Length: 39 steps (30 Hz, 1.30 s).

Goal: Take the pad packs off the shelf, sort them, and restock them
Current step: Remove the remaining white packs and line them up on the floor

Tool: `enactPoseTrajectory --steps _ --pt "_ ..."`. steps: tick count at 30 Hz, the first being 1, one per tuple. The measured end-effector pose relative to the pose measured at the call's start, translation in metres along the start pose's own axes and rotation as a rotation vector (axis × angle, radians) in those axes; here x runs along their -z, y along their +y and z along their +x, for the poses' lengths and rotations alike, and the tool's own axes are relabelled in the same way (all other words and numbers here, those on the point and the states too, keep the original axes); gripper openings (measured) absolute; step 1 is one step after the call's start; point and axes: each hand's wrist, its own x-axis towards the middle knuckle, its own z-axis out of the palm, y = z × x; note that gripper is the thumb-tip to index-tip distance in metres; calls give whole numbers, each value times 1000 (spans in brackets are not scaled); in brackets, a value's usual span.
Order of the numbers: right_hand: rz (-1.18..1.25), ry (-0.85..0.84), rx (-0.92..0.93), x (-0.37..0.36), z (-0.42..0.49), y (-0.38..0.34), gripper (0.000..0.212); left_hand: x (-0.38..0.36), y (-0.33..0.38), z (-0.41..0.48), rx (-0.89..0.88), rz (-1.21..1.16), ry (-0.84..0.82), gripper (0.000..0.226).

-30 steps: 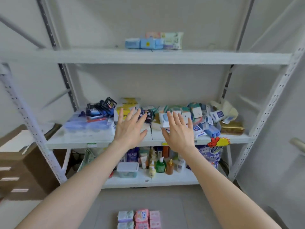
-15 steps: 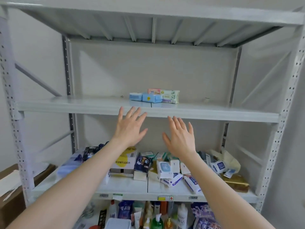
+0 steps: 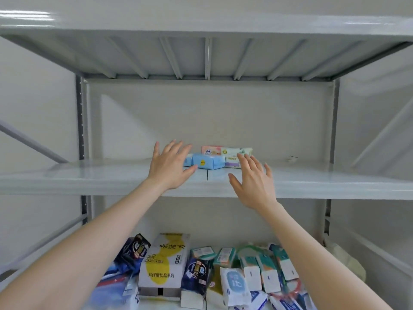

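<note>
Head view: both hands raised to the grey metal shelf (image 3: pixel 89 177), fingers spread, holding nothing. Left hand (image 3: pixel 169 166) overlaps the left end of the pad packs; blue pack (image 3: pixel 207 163) just right of it. Right hand (image 3: pixel 252 182) in front of the green-white pack (image 3: pixel 234 153); contact unclear. Pink pack (image 3: pixel 210 149) behind the blue one. Mixed toiletry packs (image 3: pixel 234 276) on the shelf below.

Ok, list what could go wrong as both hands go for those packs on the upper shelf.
1. The blue pack, pink pack and green pack sit bunched together; grabbing one may drag or topple its neighbours.
2. Both the left hand and the right hand are open and empty; a loose two-handed scoop could drop packs off the shelf edge onto the cluttered lower shelf.
</note>
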Motion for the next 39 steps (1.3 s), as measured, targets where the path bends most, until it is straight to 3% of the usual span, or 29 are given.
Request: enactPoseTrajectory --steps 15,25,32,39 --pt "19 -6 -36 -92 159 87 69 -132 -28 179 5 -180 -126 73" --pt "27 -274 51 -146 245 150 79 -208 -21 292 -32 -184 -436 82" --pt "275 -502 29 -172 258 162 85 -248 -30 313 47 -374 -753 98" --pt "289 -596 -15 -168 263 164 88 -260 -25 325 76 -485 -814 109"
